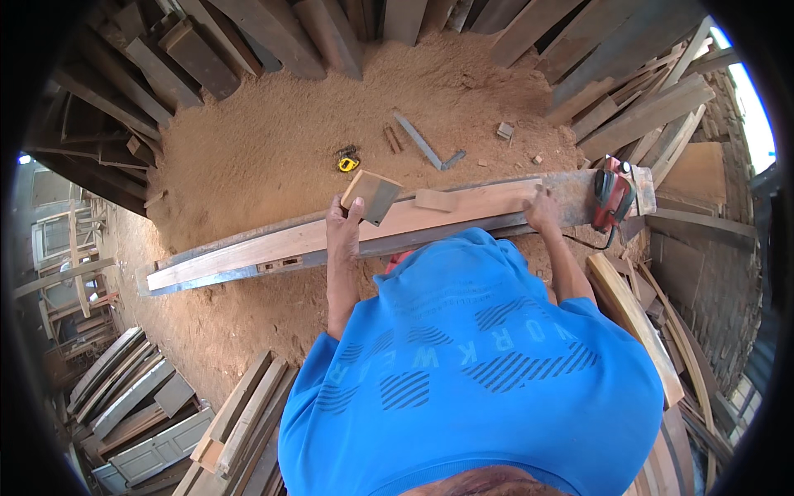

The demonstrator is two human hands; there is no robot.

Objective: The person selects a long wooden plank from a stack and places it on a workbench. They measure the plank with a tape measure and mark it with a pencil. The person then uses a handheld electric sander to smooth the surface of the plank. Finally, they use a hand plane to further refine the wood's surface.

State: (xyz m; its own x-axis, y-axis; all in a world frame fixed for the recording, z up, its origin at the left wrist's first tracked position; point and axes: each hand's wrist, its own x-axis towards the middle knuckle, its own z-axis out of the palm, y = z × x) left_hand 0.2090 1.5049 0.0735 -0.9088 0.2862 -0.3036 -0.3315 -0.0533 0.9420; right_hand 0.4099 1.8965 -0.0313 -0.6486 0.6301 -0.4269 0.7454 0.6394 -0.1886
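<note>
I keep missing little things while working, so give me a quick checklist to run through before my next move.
1. Block in the left hand: ok, thumb against its grey face.
2. Right hand at the right end of the long board: ok.
3. Top of the board free of loose pieces: not ok, a small piece of wood lies on it.
4. Power tool apart from the right hand: ok, it sits farther right.
5. Power tool switched off: cannot tell.
6. Tape measure in sight: ok, on the sawdust beyond the board.
</note>
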